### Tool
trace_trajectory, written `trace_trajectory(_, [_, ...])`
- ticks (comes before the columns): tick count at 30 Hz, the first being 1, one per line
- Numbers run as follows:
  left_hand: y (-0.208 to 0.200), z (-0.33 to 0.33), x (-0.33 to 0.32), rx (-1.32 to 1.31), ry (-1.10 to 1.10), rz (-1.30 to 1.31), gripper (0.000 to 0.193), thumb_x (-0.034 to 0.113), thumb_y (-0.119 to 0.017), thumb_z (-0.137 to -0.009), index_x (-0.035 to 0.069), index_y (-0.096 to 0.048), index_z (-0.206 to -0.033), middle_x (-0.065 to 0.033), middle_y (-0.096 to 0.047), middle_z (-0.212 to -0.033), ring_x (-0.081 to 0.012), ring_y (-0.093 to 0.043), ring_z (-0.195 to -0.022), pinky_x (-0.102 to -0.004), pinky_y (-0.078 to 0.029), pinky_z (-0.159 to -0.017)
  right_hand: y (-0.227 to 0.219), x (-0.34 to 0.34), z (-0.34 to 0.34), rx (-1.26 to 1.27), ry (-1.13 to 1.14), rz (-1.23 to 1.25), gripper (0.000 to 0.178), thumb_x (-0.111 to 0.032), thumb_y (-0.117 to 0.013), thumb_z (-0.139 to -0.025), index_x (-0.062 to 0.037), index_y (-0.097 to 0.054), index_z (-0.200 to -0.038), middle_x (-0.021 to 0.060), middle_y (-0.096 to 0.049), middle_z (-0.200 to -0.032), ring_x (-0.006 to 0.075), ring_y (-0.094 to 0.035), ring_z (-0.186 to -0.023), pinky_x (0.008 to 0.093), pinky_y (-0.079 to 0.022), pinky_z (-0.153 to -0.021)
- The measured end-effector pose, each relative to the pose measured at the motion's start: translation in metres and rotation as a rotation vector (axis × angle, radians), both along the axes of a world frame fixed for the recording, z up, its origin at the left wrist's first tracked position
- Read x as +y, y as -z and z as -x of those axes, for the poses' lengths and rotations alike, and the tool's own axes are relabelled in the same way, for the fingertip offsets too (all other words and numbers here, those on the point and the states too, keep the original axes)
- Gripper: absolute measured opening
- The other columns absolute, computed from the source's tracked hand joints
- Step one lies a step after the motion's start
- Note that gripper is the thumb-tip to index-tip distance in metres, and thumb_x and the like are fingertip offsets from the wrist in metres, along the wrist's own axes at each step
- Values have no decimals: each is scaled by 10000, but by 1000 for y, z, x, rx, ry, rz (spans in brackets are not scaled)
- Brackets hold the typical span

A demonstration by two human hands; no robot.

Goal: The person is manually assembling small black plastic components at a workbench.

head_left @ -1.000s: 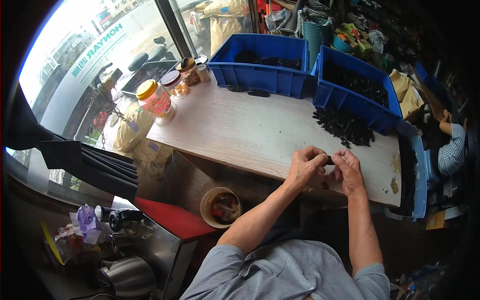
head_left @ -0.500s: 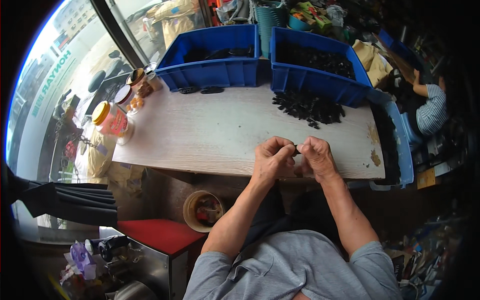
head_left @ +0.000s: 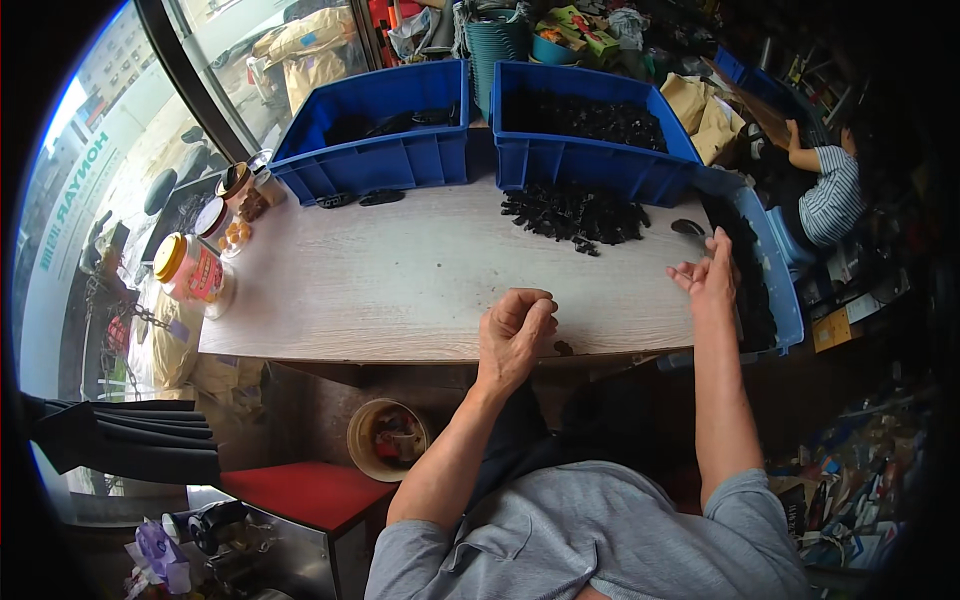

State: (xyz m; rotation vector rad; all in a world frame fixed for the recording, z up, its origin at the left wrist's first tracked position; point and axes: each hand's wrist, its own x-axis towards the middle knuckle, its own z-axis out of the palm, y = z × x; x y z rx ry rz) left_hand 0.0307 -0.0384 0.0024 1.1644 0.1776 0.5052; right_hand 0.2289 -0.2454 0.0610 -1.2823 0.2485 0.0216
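- The left hand (head_left: 515, 325) rests loosely curled at the table's (head_left: 400, 290) near edge, holding nothing I can make out; a small dark piece (head_left: 563, 348) lies just beside it at four o'clock.
- The right hand (head_left: 708, 272) is well apart at three o'clock, fingers spread open and empty, by the side bin (head_left: 785, 290).
- A pile of black parts (head_left: 580, 212) lies at one o'clock from the left hand.
- Beyond stand two blue crates (head_left: 580, 160).
- Jars (head_left: 190, 268) stand at nine o'clock.
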Motion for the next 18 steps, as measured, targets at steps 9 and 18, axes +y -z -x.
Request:
trace_trajectory(9, [5, 2, -3, 27, -26, -117, 92, 62, -590, -970, -10, -639, -1000, -54, -670, -897, -98, -623, -769, -240, -528, -711, 17, 34, 8, 76, -467, 345, 267, -248, -738, -841, -50, -638, -991, 5, -442, -489, 122, -486, -382, 347, -565, -478])
trace_trajectory(18, [4, 3, -7, 43, -72, -210, 98, 64, -590, -970, -12, -633, -1016, -54, -665, -881, -95, -617, -758, -233, -517, -704, 15, 82, 15, -30, -615, 791, 202, -201, -745, -814, -59, -671, -937, 20, -546, -604, 116, -444, -360, 301, -419, -348])
